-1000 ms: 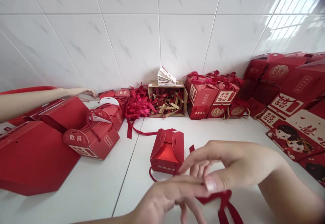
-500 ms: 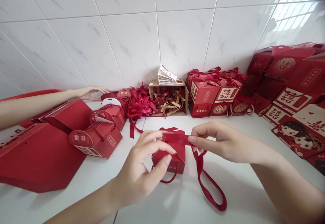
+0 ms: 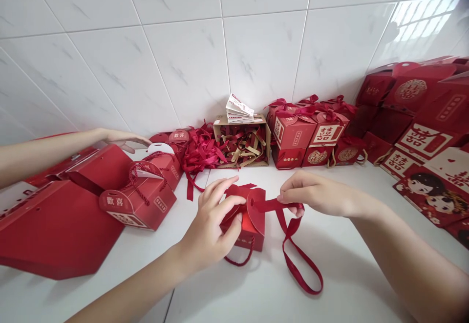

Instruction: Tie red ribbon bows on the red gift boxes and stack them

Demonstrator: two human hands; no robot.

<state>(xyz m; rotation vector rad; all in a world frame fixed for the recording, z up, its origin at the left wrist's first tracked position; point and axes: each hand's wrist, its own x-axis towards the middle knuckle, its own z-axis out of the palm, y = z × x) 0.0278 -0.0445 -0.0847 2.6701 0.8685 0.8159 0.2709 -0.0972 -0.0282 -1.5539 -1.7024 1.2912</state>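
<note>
A small red gift box point(image 3: 256, 232) with a twisted cord handle point(image 3: 242, 263) stands in front of me. Its round-edged flap point(image 3: 256, 210) has a hole and is raised; something orange-red shows inside. My left hand point(image 3: 214, 223) is at the box's left side, fingers spread, with the index fingertip by the flap. Between thumb and fingertips, my right hand point(image 3: 315, 193) pinches a dark red ribbon point(image 3: 304, 269). One stretch runs taut to the flap; the rest hangs in a loop to the table. Whether the ribbon passes through the hole, I cannot tell.
Another person's hand point(image 3: 124, 139) reaches in at the left, over red boxes point(image 3: 142, 196). Loose ribbons point(image 3: 203, 149) lie beside a cardboard box point(image 3: 269, 142) of cords, topped by white cards point(image 3: 240, 109). Ribbon-tied boxes point(image 3: 296, 135) and stacked boxes point(image 3: 410, 118) stand right.
My right hand has moved slightly right with the ribbon. My left hand has shifted back a little, and the box's right flap now stands up. The other person's hand has drawn left.
</note>
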